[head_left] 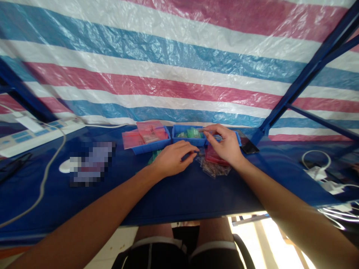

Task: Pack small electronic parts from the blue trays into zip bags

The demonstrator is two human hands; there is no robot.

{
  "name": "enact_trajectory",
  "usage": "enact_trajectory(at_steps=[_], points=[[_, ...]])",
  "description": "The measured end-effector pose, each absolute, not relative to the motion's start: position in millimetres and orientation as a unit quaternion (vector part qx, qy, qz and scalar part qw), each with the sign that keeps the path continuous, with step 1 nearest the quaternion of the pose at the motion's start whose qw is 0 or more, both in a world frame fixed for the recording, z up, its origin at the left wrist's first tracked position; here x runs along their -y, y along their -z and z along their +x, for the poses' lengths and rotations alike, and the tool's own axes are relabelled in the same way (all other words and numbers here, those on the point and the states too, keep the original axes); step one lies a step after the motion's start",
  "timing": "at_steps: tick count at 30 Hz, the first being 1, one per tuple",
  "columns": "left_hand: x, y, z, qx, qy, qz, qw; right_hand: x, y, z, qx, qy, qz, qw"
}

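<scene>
My left hand [176,158] is over the blue table, its thumb and fingers pinched together on something too small to make out. Farther right and higher, my right hand [224,144] pinches a small thin thing near the edge of the middle blue bin [177,140]. Green plastic packets [194,132] lie in that bin. Pink zip bags [151,130] rest across the left blue bin [153,148]. Under my right hand are red bags [214,157] and a pile of small clear bags [215,170]. A third blue bin [239,138] is mostly hidden behind it.
A dark phone-like slab [250,147] lies at the right. White cables [318,170] bunch at the far right. On the left are a power strip [36,138], a loose cord [46,175] and a blurred-out item [94,164]. A striped plastic sheet [179,67] hangs behind.
</scene>
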State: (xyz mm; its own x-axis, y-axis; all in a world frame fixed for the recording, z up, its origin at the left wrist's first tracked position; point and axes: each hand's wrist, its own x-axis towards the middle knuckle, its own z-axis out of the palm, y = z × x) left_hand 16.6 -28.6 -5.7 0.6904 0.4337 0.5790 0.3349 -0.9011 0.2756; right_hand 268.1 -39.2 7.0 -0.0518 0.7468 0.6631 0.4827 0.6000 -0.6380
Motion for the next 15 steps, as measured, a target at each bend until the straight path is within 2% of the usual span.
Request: enact_trajectory(at_steps=[5,11,15], points=[[28.9,8.3,19.2,-0.170,-0.247,0.952,0.064,34.0,-5.8,273.9,0.758,-0.016,-0.419,0.499],[30.0,14.6,15.3,-0.219,-0.152,0.958,0.106,31.5,-8.1,282.9,0.758,0.026,-0.431,0.488],[27.2,17.4,14.7,-0.220,-0.141,0.960,0.105,31.1,-11.4,290.6,0.766,0.056,-0.426,0.479]])
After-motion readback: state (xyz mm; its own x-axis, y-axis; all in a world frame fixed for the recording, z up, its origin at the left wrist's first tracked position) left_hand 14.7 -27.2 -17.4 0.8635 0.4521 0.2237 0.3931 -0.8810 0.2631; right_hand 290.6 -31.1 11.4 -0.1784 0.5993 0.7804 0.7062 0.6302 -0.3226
